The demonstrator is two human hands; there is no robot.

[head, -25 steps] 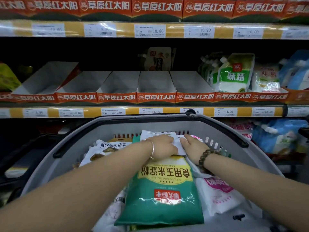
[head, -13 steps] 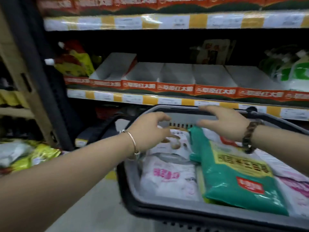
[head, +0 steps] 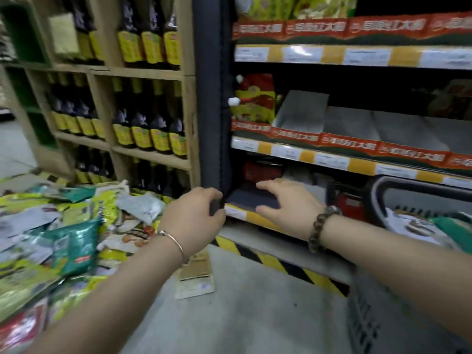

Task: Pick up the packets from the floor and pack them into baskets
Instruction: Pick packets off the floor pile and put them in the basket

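Supermarket aisle, grey concrete floor [head: 255, 315], stocked shelving behind. Heaped at left on that floor: glossy green, yellow and white plastic packets [head: 63, 226]; nearer, lying alone, flat beige paper pouch [head: 195, 277]. At right edge, grey plastic basket [head: 421, 183] with packets inside. Left hand [head: 194, 215] loosely curled, right hand [head: 288, 210] flat-fingered, both empty, raised between heap and basket. Best to reach low for the nearest packet, pinch across a sealed edge, lift clear without dragging slippery neighbours.
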